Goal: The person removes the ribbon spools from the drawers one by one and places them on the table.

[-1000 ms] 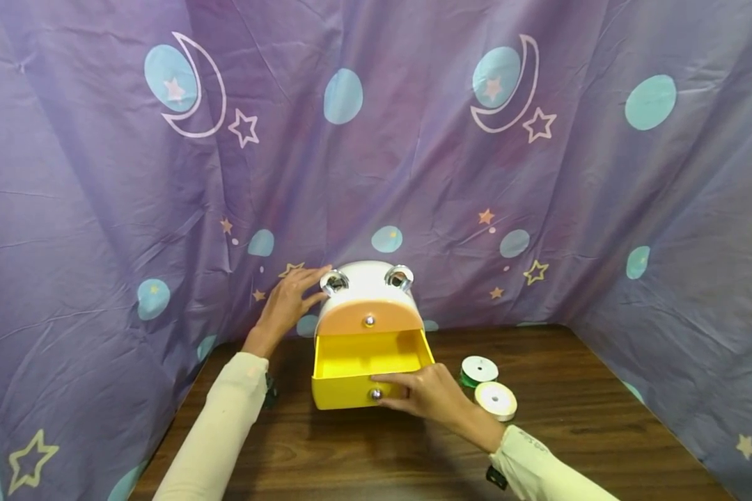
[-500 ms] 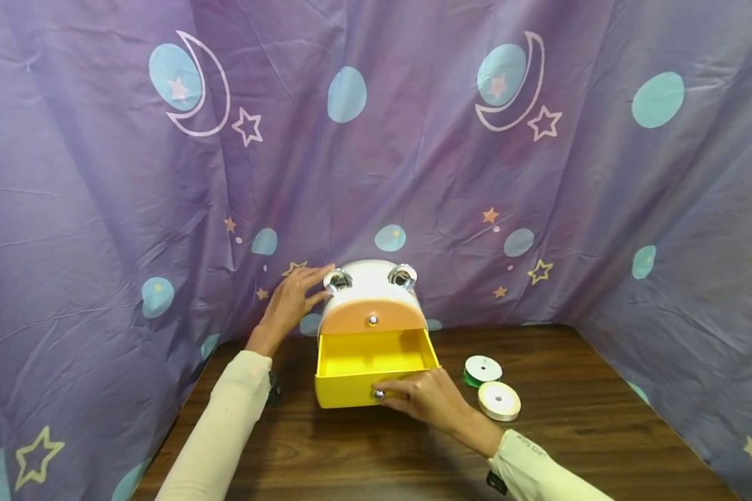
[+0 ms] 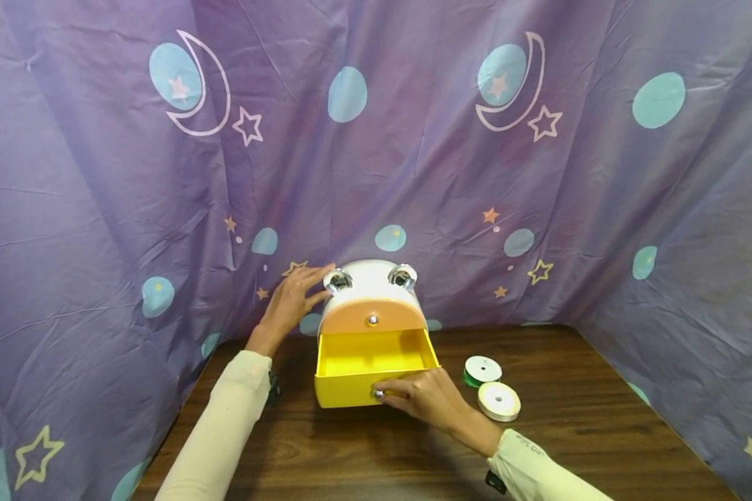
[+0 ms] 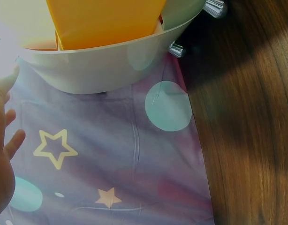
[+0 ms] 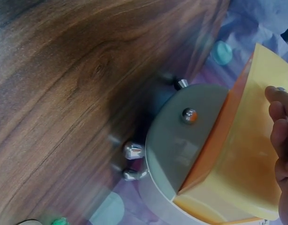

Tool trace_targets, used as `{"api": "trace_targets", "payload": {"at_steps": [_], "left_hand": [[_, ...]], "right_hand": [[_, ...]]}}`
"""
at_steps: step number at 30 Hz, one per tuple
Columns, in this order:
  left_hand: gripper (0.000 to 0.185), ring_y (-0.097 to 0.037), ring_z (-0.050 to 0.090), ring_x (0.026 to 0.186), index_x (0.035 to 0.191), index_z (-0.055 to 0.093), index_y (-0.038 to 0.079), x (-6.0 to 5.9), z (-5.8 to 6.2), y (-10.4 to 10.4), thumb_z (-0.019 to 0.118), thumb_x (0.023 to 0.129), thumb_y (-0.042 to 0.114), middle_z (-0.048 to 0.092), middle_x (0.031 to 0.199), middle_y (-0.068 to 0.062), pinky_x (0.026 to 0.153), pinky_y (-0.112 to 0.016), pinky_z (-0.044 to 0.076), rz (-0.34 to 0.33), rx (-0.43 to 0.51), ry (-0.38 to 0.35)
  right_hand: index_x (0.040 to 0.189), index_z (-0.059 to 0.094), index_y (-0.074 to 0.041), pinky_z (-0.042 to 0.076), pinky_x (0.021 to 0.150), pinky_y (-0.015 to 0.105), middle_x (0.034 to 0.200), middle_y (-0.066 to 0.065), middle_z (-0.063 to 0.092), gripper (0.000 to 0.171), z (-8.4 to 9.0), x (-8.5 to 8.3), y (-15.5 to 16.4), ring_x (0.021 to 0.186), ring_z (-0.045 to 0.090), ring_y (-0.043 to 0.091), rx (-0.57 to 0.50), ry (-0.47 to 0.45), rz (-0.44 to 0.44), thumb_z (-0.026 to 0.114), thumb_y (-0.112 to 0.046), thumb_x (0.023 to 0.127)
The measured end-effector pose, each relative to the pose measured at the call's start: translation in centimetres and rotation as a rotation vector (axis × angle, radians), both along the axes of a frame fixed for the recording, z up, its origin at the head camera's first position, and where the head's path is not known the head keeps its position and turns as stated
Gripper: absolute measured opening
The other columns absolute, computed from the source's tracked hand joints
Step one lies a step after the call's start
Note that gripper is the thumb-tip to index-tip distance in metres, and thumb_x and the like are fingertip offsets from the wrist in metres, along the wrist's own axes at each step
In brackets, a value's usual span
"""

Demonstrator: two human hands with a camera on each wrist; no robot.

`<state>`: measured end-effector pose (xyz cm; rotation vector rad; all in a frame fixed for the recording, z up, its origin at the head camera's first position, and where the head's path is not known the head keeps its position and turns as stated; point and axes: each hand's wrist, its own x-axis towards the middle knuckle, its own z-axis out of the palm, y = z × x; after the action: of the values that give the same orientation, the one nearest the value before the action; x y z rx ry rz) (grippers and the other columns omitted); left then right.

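A small round-topped white drawer cabinet (image 3: pixel 370 282) with two ringed silver eyes stands against the curtain. Its orange top drawer (image 3: pixel 346 319) is closed. The yellow drawer (image 3: pixel 345 392) below it is pulled out, and its bare inside shows in the head view. My right hand (image 3: pixel 435 400) pinches the silver knob (image 3: pixel 379 394) of that yellow drawer between thumb and fingers. At the cabinet's upper left, my left hand (image 3: pixel 288 300) touches its side by the left eye (image 3: pixel 337 280) with fingers extended. A grey-green bottom drawer (image 5: pixel 174 145) with its own knob appears in the right wrist view.
Two ribbon spools lie to the right of the cabinet: a green one (image 3: pixel 482 370) and a cream one (image 3: pixel 499 401) in front of it. Silver feet (image 5: pixel 133 151) hold the cabinet above the wooden table (image 3: pixel 326 452). A purple patterned curtain (image 3: pixel 376 174) encloses the back and sides.
My right fingertips have shifted down from near the yellow drawer's upper edge onto its knob. The left hand stays by the eye, and the drawer remains pulled out about as far.
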<state>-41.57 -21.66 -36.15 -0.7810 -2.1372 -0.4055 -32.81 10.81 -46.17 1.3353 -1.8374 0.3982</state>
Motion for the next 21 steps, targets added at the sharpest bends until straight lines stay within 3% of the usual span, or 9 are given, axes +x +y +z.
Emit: {"api": "trace_targets", "payload": {"at_steps": [10, 21], "left_hand": [[0.064, -0.037, 0.064, 0.123, 0.145, 0.063, 0.014, 0.2, -0.1, 0.0, 0.087, 0.085, 0.018, 0.072, 0.127, -0.013, 0.115, -0.057, 0.044, 0.007, 0.005, -0.014], [0.063, -0.040, 0.064, 0.122, 0.143, 0.064, 0.013, 0.2, 0.0, 0.0, 0.087, 0.085, 0.015, 0.072, 0.127, -0.014, 0.114, -0.057, 0.045, -0.014, 0.018, 0.004]], "right_hand": [[0.107, 0.082, -0.032, 0.057, 0.055, 0.021, 0.094, -0.019, 0.078, 0.025, -0.1, -0.7, -0.4, 0.071, 0.069, -0.005, 0.003, -0.009, -0.009, 0.089, -0.032, 0.084], [0.106, 0.082, -0.033, 0.055, 0.051, 0.023, 0.090, -0.018, 0.078, 0.025, -0.3, -2.4, -1.0, 0.066, 0.067, -0.003, -0.013, -0.027, -0.043, 0.090, -0.031, 0.082]]}}
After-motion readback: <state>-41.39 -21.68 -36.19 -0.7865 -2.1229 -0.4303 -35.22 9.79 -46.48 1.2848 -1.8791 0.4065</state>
